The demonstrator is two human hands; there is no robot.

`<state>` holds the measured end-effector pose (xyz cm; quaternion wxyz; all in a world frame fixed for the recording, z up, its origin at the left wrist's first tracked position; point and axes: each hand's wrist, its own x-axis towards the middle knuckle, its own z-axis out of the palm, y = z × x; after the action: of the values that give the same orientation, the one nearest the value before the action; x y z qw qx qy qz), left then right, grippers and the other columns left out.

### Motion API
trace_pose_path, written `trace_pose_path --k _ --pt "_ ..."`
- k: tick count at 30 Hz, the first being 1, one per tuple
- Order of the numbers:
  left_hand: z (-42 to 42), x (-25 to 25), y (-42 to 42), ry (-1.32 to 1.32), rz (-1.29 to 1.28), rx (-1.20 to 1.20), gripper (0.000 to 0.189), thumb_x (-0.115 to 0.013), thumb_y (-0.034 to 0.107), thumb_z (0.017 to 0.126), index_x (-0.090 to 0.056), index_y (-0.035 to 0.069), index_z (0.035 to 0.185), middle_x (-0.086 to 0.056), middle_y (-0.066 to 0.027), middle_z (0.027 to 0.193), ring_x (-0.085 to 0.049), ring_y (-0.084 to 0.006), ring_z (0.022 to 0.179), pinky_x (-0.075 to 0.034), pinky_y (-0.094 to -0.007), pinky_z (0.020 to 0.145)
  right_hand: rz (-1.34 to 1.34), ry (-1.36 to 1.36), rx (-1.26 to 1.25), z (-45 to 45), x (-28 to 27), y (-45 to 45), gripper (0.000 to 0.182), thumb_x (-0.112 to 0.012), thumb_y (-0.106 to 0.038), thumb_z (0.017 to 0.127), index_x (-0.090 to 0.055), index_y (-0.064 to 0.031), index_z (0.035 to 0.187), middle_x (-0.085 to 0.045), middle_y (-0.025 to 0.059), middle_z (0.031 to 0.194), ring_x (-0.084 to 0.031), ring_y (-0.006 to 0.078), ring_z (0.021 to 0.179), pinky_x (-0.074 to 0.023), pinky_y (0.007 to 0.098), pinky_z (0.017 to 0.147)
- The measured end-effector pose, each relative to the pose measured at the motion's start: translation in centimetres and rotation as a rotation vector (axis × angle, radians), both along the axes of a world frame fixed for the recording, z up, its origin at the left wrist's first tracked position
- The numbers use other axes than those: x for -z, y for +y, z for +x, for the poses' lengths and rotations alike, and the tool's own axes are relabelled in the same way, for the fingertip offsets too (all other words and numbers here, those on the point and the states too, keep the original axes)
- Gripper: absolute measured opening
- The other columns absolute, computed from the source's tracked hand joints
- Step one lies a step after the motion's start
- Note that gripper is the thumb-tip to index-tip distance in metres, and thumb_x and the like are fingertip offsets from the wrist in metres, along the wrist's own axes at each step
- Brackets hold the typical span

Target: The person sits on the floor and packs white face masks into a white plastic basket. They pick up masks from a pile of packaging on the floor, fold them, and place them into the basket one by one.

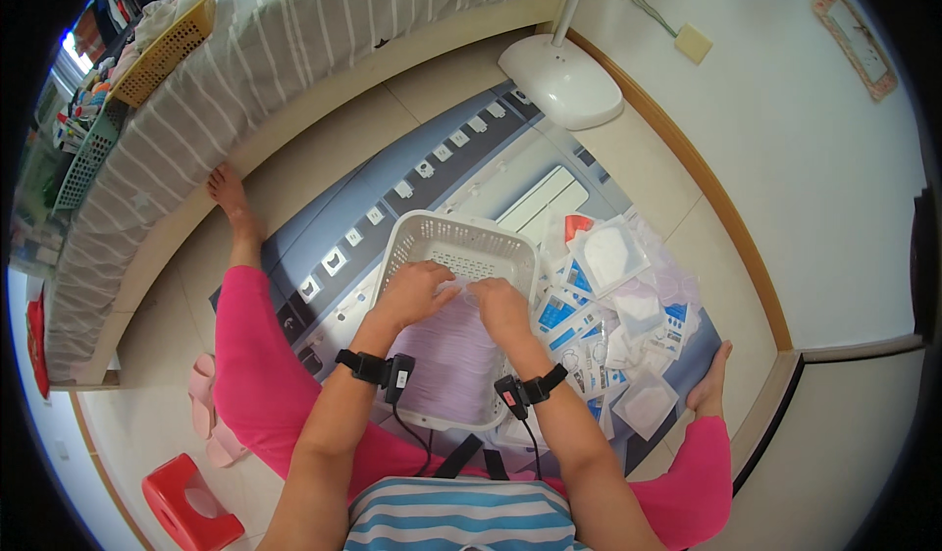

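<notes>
A white perforated plastic basket (528, 256) stands in front of me between my legs. A long row of thin lilac pieces (445, 367), packed closely face to face, fills its near part. Over the far end of this row my left hand (413, 293) is bent, thumb and fingers pointing right. My right hand (502, 308) faces it from the other side, its fingertips close to the left ones. A thin pale edge shows between the fingertips. Whether either hand grips it is hard to tell. The far part of the basket shows its bare slotted floor.
Right of the basket lies a heap of flat clear packets (589, 315) with white pads and blue print. Everything rests on a printed mat (346, 205). A white lamp base (563, 80) stands ahead, beside the bed (294, 50). A red stool (184, 499) and pink slippers (202, 396) are at left.
</notes>
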<state>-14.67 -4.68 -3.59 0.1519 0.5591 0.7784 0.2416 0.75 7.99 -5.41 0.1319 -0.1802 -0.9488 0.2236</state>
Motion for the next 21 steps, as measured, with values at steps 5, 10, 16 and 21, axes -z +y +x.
trace_pose_path --k 5,10,16,21 --pt "0.8 4.4 0.1 0.096 -0.14 -0.042 0.039 -0.056 0.036 0.092 -0.065 0.006 0.115 -0.059 -0.0139 0.129 -0.051 -0.0309 0.124 -0.037 -0.0532 0.103 -0.094 -0.2 -0.064 1.2 2.4 -0.1 0.022 -0.065 -0.016 0.081 -0.071 -0.008 0.1 -0.068 0.0106 0.1 -0.061 0.0311 0.098 -0.051 0.0421 0.084" --pt "1.2 5.3 0.3 0.024 -0.419 -0.031 0.041 -0.055 0.036 0.092 -0.062 0.007 0.12 -0.051 -0.0119 0.139 -0.042 -0.0312 0.133 -0.034 -0.0574 0.105 -0.13 -0.087 -0.027 0.9 2.3 -0.1 0.048 -0.072 -0.031 0.08 -0.065 -0.002 0.117 -0.054 0.0181 0.13 -0.047 0.0359 0.124 -0.0415 0.0461 0.102" --pt "1.0 6.5 -0.2 0.103 -0.291 -0.026 0.038 -0.056 0.034 0.091 -0.062 0.009 0.119 -0.052 -0.0126 0.138 -0.044 -0.0308 0.131 -0.038 -0.0554 0.101 -0.085 -0.303 0.021 0.1 4.9 -0.2 0.06 -0.063 -0.042 0.087 -0.056 0.0006 0.128 -0.049 0.0204 0.136 -0.042 0.039 0.129 -0.034 0.0545 0.105" --pt "0.4 4.6 -0.1 -0.098 -0.501 -0.073 0.038 -0.051 0.037 0.093 -0.065 0.008 0.113 -0.062 -0.0158 0.124 -0.055 -0.0337 0.118 -0.041 -0.0559 0.098 -0.232 -0.505 -0.033 0.3 2.5 -0.8 0.055 -0.053 -0.051 0.092 -0.063 -0.0041 0.118 -0.058 0.0204 0.123 -0.052 0.0393 0.117 -0.037 0.0538 0.101"
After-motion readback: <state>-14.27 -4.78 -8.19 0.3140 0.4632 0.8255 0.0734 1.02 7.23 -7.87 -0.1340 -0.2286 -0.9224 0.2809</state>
